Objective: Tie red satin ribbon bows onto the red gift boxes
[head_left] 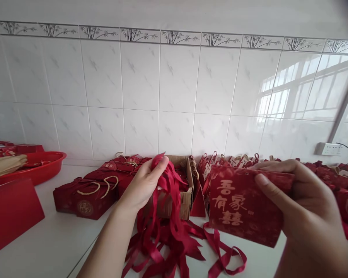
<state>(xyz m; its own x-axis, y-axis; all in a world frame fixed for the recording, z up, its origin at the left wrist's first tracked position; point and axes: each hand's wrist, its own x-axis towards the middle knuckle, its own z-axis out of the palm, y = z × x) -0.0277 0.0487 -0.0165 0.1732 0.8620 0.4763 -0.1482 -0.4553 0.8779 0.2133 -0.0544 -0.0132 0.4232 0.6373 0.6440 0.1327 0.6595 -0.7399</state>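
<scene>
While the left hand is clutching ribbons, the right hand is holding a printed red piece

The left hand is closing thumb against fingers around the red bunch, which is trailing at six o'clock onto the white table. At four o'clock, the right hand is pinching the gold-lettered piece by its upper part, thumb in front. Wrapped red boxes are sitting at eight o'clock; another person's hand is reaching over a red basin at nine.

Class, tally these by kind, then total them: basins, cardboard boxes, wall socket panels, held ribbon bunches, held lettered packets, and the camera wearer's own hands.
Red basin: 1
Cardboard box: 1
Wall socket panel: 1
Ribbon bunch: 1
Lettered packet: 1
Left hand, right hand: 2
Total: 7
</scene>
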